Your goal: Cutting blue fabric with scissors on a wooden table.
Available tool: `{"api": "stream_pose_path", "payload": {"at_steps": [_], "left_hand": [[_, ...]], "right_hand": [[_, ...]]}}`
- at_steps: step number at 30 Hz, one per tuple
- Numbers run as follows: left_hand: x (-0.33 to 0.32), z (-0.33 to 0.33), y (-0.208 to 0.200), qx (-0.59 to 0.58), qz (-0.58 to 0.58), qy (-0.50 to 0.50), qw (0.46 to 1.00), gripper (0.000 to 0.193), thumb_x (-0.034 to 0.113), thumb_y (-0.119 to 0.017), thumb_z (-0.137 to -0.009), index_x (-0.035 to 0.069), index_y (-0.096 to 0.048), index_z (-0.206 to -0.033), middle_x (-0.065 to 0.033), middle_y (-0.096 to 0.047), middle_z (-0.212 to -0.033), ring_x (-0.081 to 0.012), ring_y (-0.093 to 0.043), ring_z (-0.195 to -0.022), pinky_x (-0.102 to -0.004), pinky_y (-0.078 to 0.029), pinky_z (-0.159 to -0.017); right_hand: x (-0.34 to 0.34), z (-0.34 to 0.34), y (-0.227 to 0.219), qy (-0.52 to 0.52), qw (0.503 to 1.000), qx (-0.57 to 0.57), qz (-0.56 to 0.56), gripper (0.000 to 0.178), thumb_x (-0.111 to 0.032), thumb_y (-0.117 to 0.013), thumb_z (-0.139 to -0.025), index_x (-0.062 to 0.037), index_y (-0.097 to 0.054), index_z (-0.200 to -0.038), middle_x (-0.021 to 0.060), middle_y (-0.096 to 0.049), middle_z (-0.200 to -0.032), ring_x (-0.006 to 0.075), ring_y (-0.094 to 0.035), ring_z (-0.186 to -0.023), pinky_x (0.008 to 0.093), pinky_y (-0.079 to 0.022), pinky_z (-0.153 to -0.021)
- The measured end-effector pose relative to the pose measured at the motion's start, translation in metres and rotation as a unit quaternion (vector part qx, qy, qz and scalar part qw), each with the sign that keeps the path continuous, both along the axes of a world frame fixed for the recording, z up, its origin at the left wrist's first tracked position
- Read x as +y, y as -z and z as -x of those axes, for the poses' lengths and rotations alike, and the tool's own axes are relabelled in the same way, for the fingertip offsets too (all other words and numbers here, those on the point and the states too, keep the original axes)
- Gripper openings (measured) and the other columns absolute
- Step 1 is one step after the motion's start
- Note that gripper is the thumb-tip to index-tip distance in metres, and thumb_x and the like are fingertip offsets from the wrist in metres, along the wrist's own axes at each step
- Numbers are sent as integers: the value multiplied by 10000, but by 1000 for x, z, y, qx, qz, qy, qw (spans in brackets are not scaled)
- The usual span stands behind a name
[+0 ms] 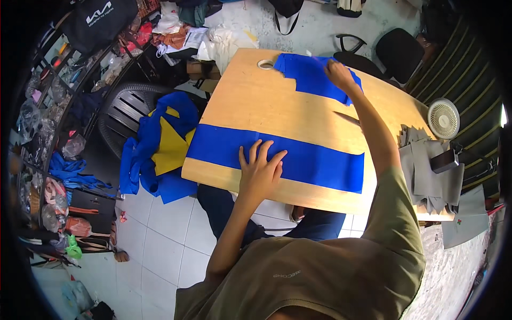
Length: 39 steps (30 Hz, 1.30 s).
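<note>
A long blue strip of fabric (325, 165) lies across the near part of the wooden table (229, 96). My left hand (260, 168) rests on it with the fingers spread. My right arm reaches to the far side, where a second blue fabric piece (309, 80) with a stepped edge lies. Above that piece my right hand (340, 74) is closed; what its fingers hold, if anything, is too small to make out. A roll of tape (265, 64) sits beside the left end of the far piece.
Grey cut pieces (426, 170) with a dark box (445, 160) on top and a round white fan (444, 118) stand at the right. Blue and yellow fabric (170, 141) hangs over a dark chair (128, 114) at the left. Crowded shelves (80, 96) line the left wall.
</note>
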<state>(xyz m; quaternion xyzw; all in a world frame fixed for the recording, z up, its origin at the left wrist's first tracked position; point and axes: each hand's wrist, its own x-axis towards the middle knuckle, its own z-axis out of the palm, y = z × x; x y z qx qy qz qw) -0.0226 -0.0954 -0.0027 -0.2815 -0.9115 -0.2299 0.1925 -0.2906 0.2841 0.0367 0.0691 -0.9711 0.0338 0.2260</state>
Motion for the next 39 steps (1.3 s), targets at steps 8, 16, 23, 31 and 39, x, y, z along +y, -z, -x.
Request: {"api": "stream_pose_path", "payload": {"at_steps": [8,16,23,31,39], "left_hand": [[-12,-2,2,3,14,-22,1000,310,229,-632,-927,227,-694,-1231,-78,-541,-1371,-347,-436,-1340,-706,-239,-1114],[-4,2,3,16,29,-20,999,320,237,-628,-934,227,-686,-1249,-77,-539,-1365,-333,-448,-1327,-697,-256,-1110],[-7,2,3,19,34,-28,999,340,241,-614,-941,238,-686,-1273,-80,-545,-1362,-332,-452,-1322,-693,-254,-1114],[-5,2,5,42,22,-22,999,326,246,-654,-913,228,-707,-1234,-85,-560,-1321,-331,-468,-1302,-714,-282,-1090],[-5,1,5,36,18,-24,999,326,236,-652,-910,228,-708,-1231,-87,-560,-1329,-333,-465,-1307,-710,-280,-1093]], "right_hand": [[-174,-147,-39,-192,797,-187,541,207,-215,-636,-951,-21,-602,-1012,21,-590,-739,120,-561,-614,293,-465,-535],[-200,-205,13,-156,721,-241,631,183,-174,-556,-1026,0,-582,-1074,49,-609,-803,108,-591,-680,251,-496,-545],[-197,-206,30,-172,731,-220,622,202,-161,-538,-1048,37,-581,-1042,75,-619,-809,110,-588,-631,248,-495,-516],[-192,-207,31,-161,785,-205,562,207,-138,-551,-1041,66,-584,-1046,83,-614,-787,104,-552,-539,256,-468,-474],[-192,-206,31,-160,792,-223,546,216,-138,-542,-1047,73,-590,-1036,84,-613,-782,103,-560,-551,255,-476,-487]]}}
